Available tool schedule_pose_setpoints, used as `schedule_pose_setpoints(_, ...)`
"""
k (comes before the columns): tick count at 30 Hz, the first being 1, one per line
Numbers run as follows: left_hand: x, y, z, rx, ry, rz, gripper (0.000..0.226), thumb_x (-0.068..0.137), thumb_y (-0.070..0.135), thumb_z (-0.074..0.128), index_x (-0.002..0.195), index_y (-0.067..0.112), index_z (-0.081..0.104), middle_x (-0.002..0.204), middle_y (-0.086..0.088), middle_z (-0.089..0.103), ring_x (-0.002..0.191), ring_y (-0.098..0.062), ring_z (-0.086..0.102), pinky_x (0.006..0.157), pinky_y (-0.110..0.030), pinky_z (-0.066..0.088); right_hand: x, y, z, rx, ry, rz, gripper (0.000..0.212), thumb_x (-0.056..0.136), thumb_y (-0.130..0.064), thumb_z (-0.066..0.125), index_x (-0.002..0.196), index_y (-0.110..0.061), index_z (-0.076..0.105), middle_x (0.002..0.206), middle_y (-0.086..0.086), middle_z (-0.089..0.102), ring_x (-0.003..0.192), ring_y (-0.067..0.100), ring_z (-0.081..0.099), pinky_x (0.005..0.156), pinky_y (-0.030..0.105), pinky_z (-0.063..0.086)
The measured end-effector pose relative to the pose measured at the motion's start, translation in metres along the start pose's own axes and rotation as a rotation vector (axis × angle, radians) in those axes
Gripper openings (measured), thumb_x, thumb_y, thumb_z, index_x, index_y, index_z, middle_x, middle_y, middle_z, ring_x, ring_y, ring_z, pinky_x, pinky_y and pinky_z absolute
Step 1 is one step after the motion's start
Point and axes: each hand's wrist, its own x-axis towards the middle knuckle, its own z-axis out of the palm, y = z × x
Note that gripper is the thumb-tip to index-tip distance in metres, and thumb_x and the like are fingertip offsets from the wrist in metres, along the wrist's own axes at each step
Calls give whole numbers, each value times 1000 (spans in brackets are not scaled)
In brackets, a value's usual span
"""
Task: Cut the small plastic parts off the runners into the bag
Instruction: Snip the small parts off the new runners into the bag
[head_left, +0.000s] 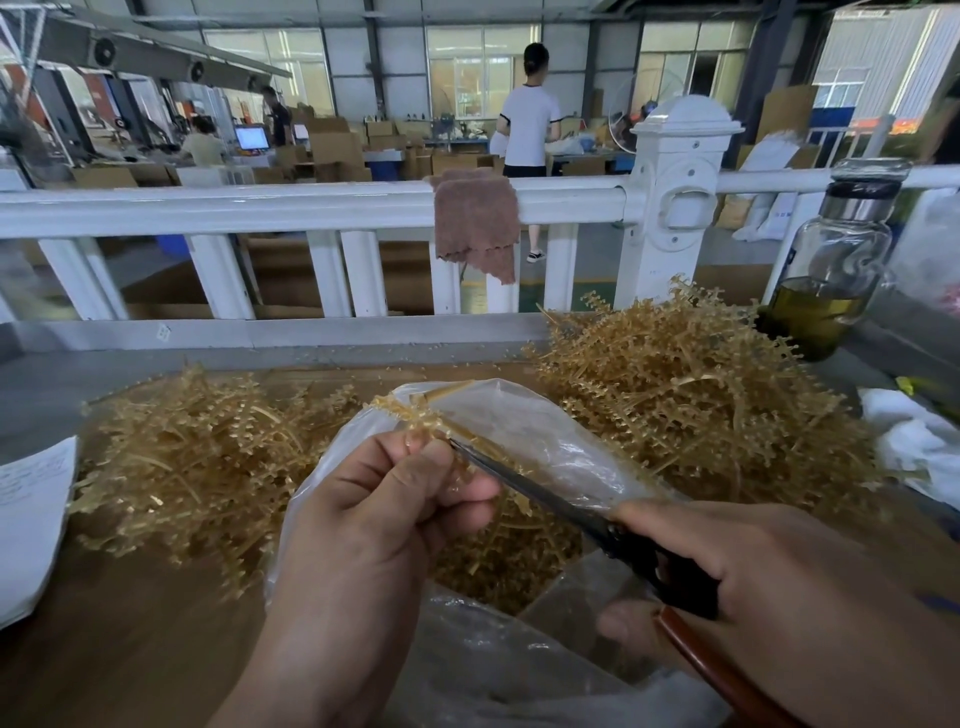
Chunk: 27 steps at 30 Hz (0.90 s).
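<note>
While left hand (384, 519) pinches runner (415, 410), right hand (769, 587) grips scissors (530, 488) pointing up-left.

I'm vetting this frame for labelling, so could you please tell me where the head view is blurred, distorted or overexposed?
Head view: the white railing bows from wide-angle distortion; the far windows are washed out; the left hand, runner and scissors are fairly sharp; the right hand near the bottom edge is softer; the clear bag carries mild glare.

White railing (311, 205) fronts a factory hall — tall windows (470, 67), stacked cardboard boxes (335, 148).
</note>
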Motion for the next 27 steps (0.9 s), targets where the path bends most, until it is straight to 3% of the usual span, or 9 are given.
schedule_pose_setpoints(6,0,1,-2,-14,-25,-9,7,71,26,72,65,24,71,76,-12,69,74,-22,73,63,-27,59,1,2,3,-5,33,10,69,56,-98,30,118,-70,37,110,-40,55,95,-13,56,74,19,51)
schedule_pose_setpoints(10,0,1,-3,-5,-20,1,5,70,27,73,66,23,72,75,-9,71,74,-20,73,63,-26,59,0,4,5,-48,67,-4,77,51,-104,12,118,-73,32,109,-40,54,95,-13,56,71,16,51)
schedule_pose_setpoints(16,1,0,-3,5,-13,25,6,70,27,73,66,24,72,73,-10,69,73,-20,73,62,-26,58,-1,3,6,-62,114,-11,85,51,-105,5,119,-66,37,105,-38,57,90,-10,58,66,16,50)
schedule_pose_setpoints(23,-2,-1,-2,68,-7,75,9,65,32,76,69,24,73,76,-13,73,75,-22,74,63,-25,58,-4,-5,5,-51,170,4,59,69,-91,37,115,-56,51,92,-35,63,77,-12,61,57,15,54)
schedule_pose_setpoints(27,-2,-1,-1,85,-1,87,11,65,32,76,70,23,74,79,-17,74,76,-23,75,63,-25,58,-5,-6,2,-32,207,-10,52,74,-84,44,113,-52,54,88,-34,64,74,-14,60,52,13,53)
